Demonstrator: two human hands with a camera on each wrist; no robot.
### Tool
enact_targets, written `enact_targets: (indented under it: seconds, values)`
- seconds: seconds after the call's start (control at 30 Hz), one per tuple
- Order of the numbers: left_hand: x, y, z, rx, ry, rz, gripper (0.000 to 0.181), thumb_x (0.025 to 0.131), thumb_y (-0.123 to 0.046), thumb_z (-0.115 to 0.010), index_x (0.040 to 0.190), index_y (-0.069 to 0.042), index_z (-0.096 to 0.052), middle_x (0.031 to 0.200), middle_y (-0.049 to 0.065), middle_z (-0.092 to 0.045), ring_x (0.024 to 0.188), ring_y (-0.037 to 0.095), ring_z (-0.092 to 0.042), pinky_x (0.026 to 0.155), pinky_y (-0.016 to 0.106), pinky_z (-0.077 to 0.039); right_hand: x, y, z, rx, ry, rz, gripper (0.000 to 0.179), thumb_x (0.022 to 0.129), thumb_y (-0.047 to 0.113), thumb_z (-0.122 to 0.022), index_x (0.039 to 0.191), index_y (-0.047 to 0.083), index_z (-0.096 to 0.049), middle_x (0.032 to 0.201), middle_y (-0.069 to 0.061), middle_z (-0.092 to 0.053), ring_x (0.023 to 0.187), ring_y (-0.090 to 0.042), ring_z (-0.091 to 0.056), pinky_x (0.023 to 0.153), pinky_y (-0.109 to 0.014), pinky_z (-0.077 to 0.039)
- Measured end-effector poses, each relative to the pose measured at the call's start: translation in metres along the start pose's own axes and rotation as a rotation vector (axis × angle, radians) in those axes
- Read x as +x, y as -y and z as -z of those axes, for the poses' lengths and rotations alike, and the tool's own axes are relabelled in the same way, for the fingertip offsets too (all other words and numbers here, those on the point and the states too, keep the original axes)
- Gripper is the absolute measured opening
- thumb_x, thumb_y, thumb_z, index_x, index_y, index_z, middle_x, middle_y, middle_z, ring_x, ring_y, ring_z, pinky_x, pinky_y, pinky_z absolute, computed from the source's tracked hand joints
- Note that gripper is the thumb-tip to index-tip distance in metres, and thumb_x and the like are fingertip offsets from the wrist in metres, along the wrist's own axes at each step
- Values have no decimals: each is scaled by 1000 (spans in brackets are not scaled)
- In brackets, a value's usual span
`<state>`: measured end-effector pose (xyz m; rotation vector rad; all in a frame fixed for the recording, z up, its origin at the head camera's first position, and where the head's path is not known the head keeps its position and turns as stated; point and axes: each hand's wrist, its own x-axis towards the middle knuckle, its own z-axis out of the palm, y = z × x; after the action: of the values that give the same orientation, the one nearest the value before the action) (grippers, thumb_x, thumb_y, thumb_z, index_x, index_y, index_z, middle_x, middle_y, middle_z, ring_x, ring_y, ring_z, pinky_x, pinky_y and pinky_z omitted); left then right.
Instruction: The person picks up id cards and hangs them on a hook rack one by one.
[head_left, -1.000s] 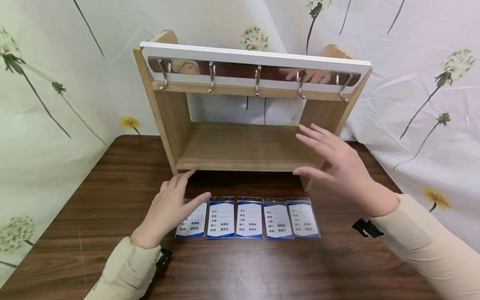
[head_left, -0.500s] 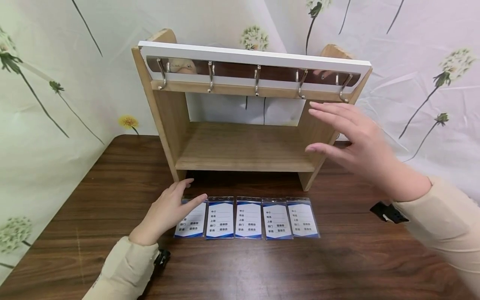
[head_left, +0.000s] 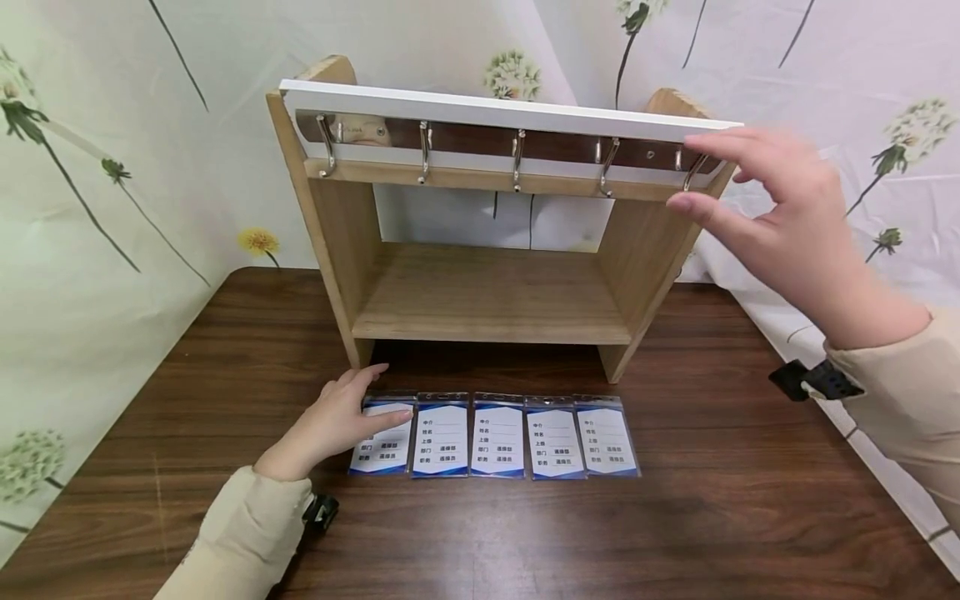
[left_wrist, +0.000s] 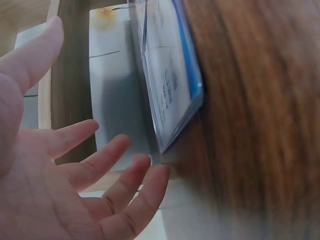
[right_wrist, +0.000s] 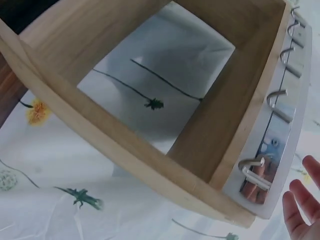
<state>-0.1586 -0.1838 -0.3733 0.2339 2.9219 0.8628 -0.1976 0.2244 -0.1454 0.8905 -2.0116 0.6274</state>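
Observation:
My left hand (head_left: 326,429) hovers by the leftmost name badge (head_left: 384,454), thumb and fingers spread. In the left wrist view its fingers (left_wrist: 117,150) are apart from a clear badge sleeve (left_wrist: 172,75), and the palm holds nothing. My right hand (head_left: 798,212) is raised at the right end of the hook rail (head_left: 558,148), near the rightmost hook (head_left: 688,177). Its thumb and fingers are parted, partly hiding that hook. From the right wrist, the fingers (right_wrist: 302,197) appear beside the rail, apart from the end hook (right_wrist: 255,172).
A wooden rack (head_left: 491,292) with a shelf and a white top board (head_left: 510,104) stands at the back of the brown table (head_left: 480,542). Several badges lie in a row before it, among them a middle badge (head_left: 498,442). Flower-printed cloth (head_left: 150,183) hangs behind.
My right hand has risen from in front of the shelf, moving up and right to the rail's right end. My left hand has drawn back slightly. The badges and rack stay put.

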Motion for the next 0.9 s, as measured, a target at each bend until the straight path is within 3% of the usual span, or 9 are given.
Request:
enact_targets:
  seconds: [0.13, 0.2, 0.43, 0.67, 0.9]
  values:
    - [4, 5, -1, -25, 30, 5, 92, 84, -55, -73, 148, 1, -38, 144, 37, -40, 127, 59, -38, 97, 69, -40, 6, -8, 2, -37, -13, -35, 40, 85, 25, -79, 119, 6, -71, 119, 10, -70, 98, 10, -45, 85, -13, -34]
    - [6, 8, -2, -37, 46, 6, 93, 83, -54, -74, 147, 2, -38, 143, 37, -41, 125, 58, -39, 97, 69, -40, 9, -13, 3, -44, -22, -42, 37, 86, 22, -78, 119, 6, -71, 117, 9, -71, 96, 10, -43, 84, -13, -33]
    - [10, 14, -1, -75, 102, -12, 95, 79, -48, -80, 148, 2, -37, 148, 38, -34, 129, 62, -33, 98, 72, -36, 14, -25, 5, -17, -72, -109, 30, 85, 9, -77, 114, 2, -73, 104, 43, -54, 96, 9, -44, 79, -13, -33]
    - [11, 21, 2, -74, 131, -24, 98, 76, -41, -84, 148, 4, -35, 148, 40, -31, 132, 61, -31, 101, 72, -34, 19, -39, 5, 9, -99, -230, 30, 86, 16, -76, 114, 4, -73, 100, 38, -59, 95, 8, -50, 76, -11, -37]
    - [14, 29, 7, -124, 202, -60, 100, 76, -33, -86, 149, 7, -31, 144, 40, -30, 110, 42, -54, 91, 54, -49, 22, -48, 6, 123, -39, -443, 27, 88, 23, -74, 115, 24, -75, 105, 28, -61, 95, 4, -54, 75, -15, -37]
